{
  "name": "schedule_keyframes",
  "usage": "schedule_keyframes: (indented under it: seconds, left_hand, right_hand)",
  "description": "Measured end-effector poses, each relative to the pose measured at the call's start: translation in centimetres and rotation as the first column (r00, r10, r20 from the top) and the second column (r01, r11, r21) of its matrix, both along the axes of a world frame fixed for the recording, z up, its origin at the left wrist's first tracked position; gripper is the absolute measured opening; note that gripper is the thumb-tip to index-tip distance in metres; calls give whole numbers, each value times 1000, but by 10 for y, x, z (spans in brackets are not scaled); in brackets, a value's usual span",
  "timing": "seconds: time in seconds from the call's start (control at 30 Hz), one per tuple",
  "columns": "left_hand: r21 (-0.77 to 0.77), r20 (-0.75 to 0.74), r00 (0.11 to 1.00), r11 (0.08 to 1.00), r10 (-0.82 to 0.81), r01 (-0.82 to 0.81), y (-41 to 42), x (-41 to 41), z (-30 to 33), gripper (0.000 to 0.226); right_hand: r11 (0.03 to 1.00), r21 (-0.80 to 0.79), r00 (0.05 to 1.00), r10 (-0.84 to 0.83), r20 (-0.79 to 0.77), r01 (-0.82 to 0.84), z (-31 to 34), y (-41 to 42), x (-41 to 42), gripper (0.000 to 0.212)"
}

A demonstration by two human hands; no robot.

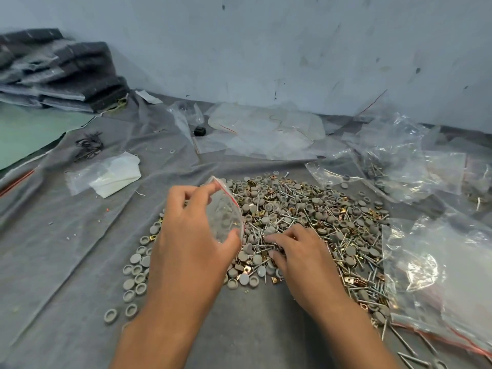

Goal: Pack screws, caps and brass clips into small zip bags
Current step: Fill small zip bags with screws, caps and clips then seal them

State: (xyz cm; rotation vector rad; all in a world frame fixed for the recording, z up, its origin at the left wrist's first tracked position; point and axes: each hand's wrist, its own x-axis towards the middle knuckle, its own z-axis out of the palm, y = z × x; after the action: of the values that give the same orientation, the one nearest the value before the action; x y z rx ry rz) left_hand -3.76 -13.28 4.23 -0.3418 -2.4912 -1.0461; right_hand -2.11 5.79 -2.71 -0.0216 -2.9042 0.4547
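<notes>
1. Right up close, the left hand [191, 235] holds a small clear zip bag [226, 209] over the near-left edge of the heap, thumb curled at the bag's lower corner and fingertips pinching the top by its red seal strip; a few pieces look to sit inside, though the plastic glare makes that hard to call.
2. Just beside it, the right hand [295, 251] is down on the heap, fingers bent and digging among the parts; whether it has actually got hold of anything, I cannot tell.
3. Under both hands spreads the heap itself: grey round caps [306, 203], slim silver screws [282, 222] and small brass clips [262, 214], all jumbled together on a grey cloth [66, 249].
4. Loose caps trail off to the near left, some lying hollow side up.
5. On the near right, a large clear bag with a red strip [439, 288] lies touching the heap's edge, screws spilling beside it.
6. Further left, a folded white sheet in plastic [111, 174] lies on the cloth, with a small bunch of dark wire clips [89, 147] beyond it.
7. Further back, crumpled clear plastic bags [399, 161] lie to the right, and a small black object [199, 131] sits near the centre.
8. At the far left, a stack of dark folded fabric in plastic wrap [61, 73] rests against the pale wall [266, 49].
</notes>
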Motion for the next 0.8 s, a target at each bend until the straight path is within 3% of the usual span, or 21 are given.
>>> schedule_keyframes:
  seconds: [0.13,0.27,0.33,0.4,0.47,0.6,0.7,0.8]
  left_hand:
    - [-14,0,998,998,-55,55,7,2,-4,65]
    - [-41,36,996,995,-87,89,9,-7,-14,68]
    - [-54,51,991,991,-120,123,11,-12,-18,69]
    - [-100,78,985,982,-151,158,17,-16,-21,71]
    - [-136,92,979,972,-179,191,25,-18,-25,71]
    - [-168,93,971,958,-220,233,41,-20,-23,71]
    - [-160,108,956,944,-273,288,49,-16,-24,70]
    - [-159,113,947,935,-301,317,45,-14,-27,72]
  right_hand:
    - [1000,5,1000,0,3,0,0,-8,-5,13]
    - [1000,24,999,15,38,-16,-1,-1,-4,15]
    - [991,-135,1000,-16,20,19,8,3,-3,13]
    - [906,-421,998,-54,-35,34,19,9,1,14]
    - [849,-527,984,-54,-171,-45,32,11,8,13]
    - [892,-398,933,66,-354,-215,50,8,18,11]
    - [953,-224,911,102,-399,-205,44,9,19,17]
    - [973,-171,891,64,-449,-156,35,2,18,21]
